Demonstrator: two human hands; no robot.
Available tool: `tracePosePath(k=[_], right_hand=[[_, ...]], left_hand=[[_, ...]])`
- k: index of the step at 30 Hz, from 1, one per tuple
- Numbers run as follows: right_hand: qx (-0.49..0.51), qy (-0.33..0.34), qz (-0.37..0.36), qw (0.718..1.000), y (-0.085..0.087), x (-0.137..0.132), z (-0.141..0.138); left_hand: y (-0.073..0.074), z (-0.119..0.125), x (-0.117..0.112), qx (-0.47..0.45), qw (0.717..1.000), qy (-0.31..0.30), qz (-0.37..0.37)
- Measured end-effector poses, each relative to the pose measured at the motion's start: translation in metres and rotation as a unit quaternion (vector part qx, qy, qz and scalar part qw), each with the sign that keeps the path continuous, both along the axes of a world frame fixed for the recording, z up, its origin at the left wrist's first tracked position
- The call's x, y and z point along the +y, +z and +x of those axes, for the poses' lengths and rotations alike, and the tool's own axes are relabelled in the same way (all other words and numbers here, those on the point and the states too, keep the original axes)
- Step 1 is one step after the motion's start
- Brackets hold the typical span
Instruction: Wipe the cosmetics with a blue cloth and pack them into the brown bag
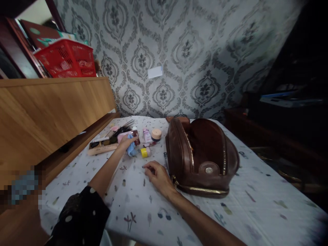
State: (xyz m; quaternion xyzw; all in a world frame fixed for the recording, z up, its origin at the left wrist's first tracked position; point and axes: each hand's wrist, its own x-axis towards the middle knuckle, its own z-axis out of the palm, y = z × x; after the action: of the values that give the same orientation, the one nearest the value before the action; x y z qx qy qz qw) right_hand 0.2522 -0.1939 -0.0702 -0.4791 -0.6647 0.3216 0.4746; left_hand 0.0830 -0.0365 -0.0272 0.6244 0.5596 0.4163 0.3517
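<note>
My left hand (124, 142) is closed on a crumpled light-blue cloth (131, 149), and its fingertips reach a small reddish-brown bottle (136, 137). Whether they grip the bottle or only touch it, I cannot tell. My right hand (159, 177) is loosely curled above the tablecloth, thumb and fingers apart, with nothing seen in it. Just right of it stands a brown leather bag (179, 150), its zipped top gaping. Between the hands and beyond lie a yellow-and-pink jar (145, 152), a pink-lilac tube (147, 135) and a round beige-lidded jar (156, 134).
Brushes (123, 131), a long beige box (104, 149) and other cosmetics cluster at the left of the patterned tablecloth (138, 205). A wooden panel (56, 106) borders the left side, with a red basket (68, 58) on top. A papered wall (176, 58) stands behind.
</note>
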Motion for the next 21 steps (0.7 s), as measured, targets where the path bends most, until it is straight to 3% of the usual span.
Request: tracePosePath(k=[5, 9, 14, 21], right_hand=[[0.021, 0.011, -0.017, 1.0, 0.001, -0.002, 0.0], [0.033, 0.013, -0.023, 0.999, -0.002, -0.001, -0.001], [0.018, 0.016, -0.022, 0.999, -0.003, -0.001, 0.0], [-0.002, 0.019, -0.014, 1.0, -0.001, -0.004, 0.0]], left_hand=[[-0.013, -0.027, -0.052, -0.054, 0.997, -0.027, 0.05], [-0.025, -0.028, -0.079, 0.028, 0.992, -0.093, 0.086], [-0.026, -0.026, -0.084, 0.111, 0.983, -0.107, 0.105], [-0.02, -0.03, -0.086, 0.177, 0.974, -0.079, 0.12]])
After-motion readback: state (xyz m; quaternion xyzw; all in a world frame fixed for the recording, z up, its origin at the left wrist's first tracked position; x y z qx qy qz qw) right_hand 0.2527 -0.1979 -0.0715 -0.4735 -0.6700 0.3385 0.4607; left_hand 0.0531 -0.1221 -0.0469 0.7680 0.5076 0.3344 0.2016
